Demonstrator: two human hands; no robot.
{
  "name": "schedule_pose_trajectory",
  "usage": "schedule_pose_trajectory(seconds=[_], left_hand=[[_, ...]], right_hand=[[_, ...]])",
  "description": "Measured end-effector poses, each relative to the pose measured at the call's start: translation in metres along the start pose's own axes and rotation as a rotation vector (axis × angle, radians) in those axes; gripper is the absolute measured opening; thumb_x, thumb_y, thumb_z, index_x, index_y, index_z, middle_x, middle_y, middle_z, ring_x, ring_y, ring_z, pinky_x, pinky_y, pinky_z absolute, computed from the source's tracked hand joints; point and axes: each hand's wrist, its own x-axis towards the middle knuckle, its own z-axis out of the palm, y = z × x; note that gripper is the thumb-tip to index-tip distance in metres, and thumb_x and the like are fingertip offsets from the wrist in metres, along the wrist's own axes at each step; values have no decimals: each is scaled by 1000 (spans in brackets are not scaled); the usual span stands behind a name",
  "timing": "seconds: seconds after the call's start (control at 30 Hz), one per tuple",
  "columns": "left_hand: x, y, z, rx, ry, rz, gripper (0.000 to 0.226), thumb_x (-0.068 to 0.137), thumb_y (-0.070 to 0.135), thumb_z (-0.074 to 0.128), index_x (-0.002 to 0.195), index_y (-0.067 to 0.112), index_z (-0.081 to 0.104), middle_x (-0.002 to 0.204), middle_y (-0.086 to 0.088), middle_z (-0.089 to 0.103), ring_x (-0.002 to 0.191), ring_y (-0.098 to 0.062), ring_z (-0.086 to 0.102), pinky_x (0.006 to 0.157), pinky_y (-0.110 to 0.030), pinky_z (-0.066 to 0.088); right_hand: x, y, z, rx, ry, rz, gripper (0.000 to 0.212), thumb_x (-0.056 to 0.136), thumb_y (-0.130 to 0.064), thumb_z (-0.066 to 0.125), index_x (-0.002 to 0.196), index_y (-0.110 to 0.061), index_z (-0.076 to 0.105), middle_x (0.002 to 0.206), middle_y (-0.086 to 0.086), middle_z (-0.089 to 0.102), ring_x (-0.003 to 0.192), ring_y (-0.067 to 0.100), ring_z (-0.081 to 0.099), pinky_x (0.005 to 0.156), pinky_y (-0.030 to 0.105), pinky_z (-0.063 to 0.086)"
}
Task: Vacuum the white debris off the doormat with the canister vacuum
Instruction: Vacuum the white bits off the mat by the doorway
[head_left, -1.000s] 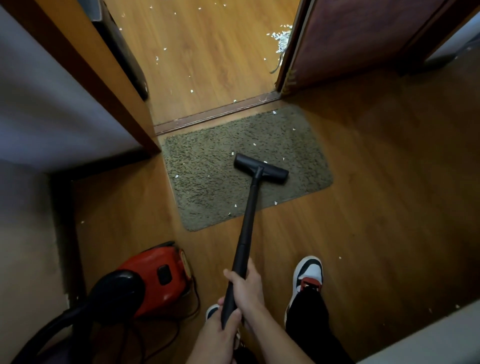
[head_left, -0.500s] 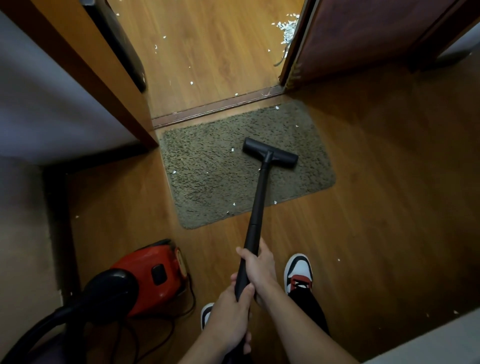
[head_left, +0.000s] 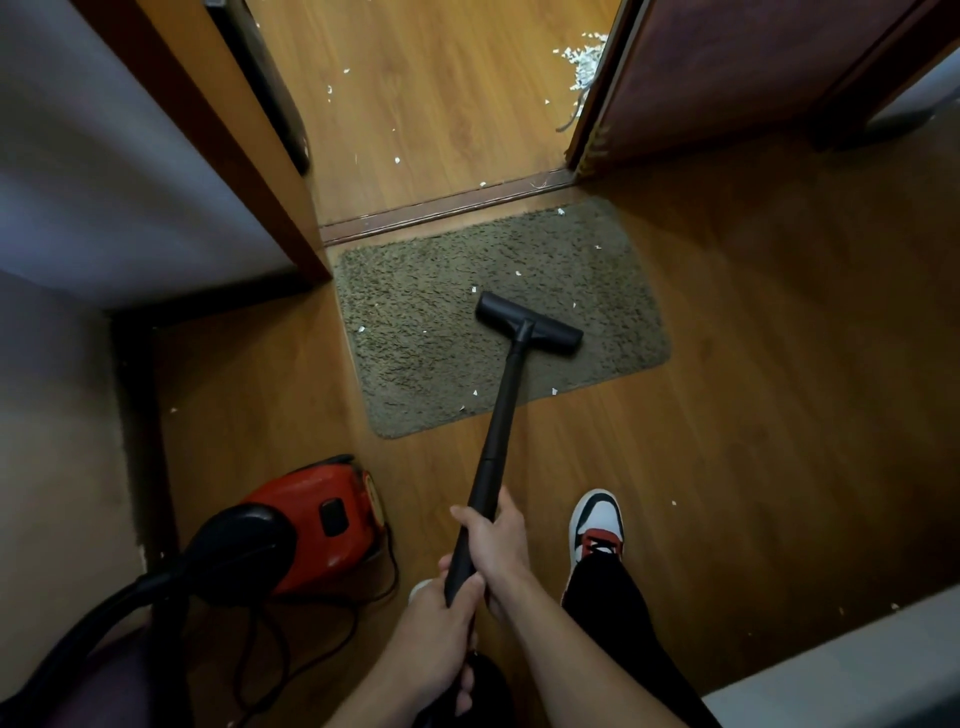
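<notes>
right hand (head_left: 497, 544) clenched round wand (head_left: 503, 410) | left hand (head_left: 437, 629) grips it below | nozzle (head_left: 529, 323) on doormat (head_left: 415, 312)

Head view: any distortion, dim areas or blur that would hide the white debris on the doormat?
Head view: wide-angle distortion bows the door frame; lighting is dim and warm, darkest in the corner beside the red canister; no glare; the white flecks on the doormat and the nozzle read clearly; the left hand and right hand gripping the wand look slightly soft.
</notes>
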Motion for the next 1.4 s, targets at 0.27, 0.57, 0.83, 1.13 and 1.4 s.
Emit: schedule_pose_trajectory(seconds=[0.27, 0.57, 0.83, 1.13, 1.4], left_hand=[[-20, -40, -17, -20, -4, -16, 9, 105, 34, 45, 97, 33, 49, 67, -9, 57, 37, -21, 48, 40, -27, 39], [5, -29, 16, 191, 25, 72, 23, 105, 40, 40, 125, 30, 49, 86, -8, 71, 53, -12, 61, 43, -19, 48], [40, 28, 59, 243, 10, 74, 26, 105, 44, 39, 121, 27, 49, 74, 4, 66, 49, -6, 59, 41, -15, 46], [75, 102, 96, 139, -19, 30, 27, 104, 44, 41, 120, 25, 51, 62, -2, 62, 42, -15, 57, 47, -29, 51], [104, 164, 125, 79, 16, 39, 22, 103, 44, 44, 106, 25, 55, 75, 0, 60, 50, -15, 57, 57, -35, 54]], right_hand=[[-38, 29, 25, 90, -31, -25, 74, 71, -41, 72, 140, -37, 45, 117, 5, 67, 103, 43, 70, 90, 58, 58], [-27, 11, -23, 218, -31, -24, 36, 95, -17, 69, 126, -28, 55, 100, 21, 68, 49, 26, 67, 47, 32, 55], [15, -37, -75, 196, -38, -65, 38, 96, -20, 67, 132, -19, 53, 94, 17, 65, 50, 21, 67, 49, 30, 55], [60, -100, -121, 180, -23, -93, 38, 95, -19, 69, 131, -16, 55, 90, 18, 63, 49, 25, 67, 47, 31, 54], [100, -156, -159, 131, -1, -105, 36, 95, -18, 68, 129, -15, 57, 84, 15, 65, 48, 26, 66, 47, 31, 53]])
